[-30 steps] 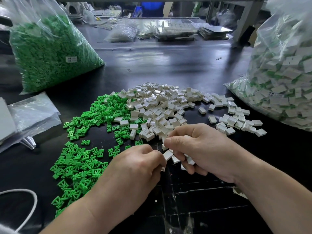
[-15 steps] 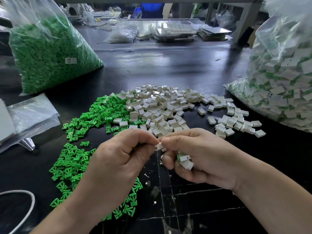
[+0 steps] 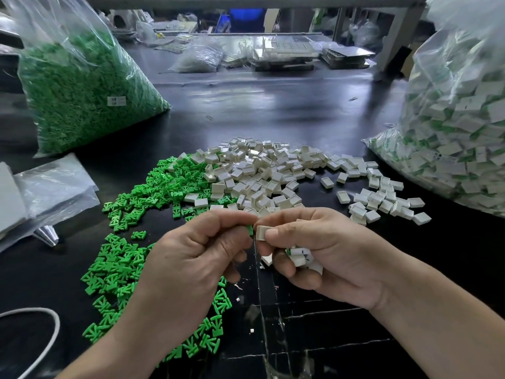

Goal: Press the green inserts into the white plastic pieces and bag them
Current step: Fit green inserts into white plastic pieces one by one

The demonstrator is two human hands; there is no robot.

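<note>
L grip [image 3: 196,255] pinches green insert [image 3: 249,230], R grip [image 3: 322,253] pinches white piece [image 3: 262,232] just beside it; both prob. light, stiff: hold by edges.

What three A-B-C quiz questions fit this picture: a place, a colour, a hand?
1. Where is the bag of green inserts? A. far right B. far left C. floor
2. What colour piece does the right hand pinch? A. white B. blue C. red
3. What is the left hand doing? A. lying flat B. holding a cable C. pinching a green insert
Answers: B, it stands far left; A, the pinched piece is white; C, green shows at its fingertips.
</note>
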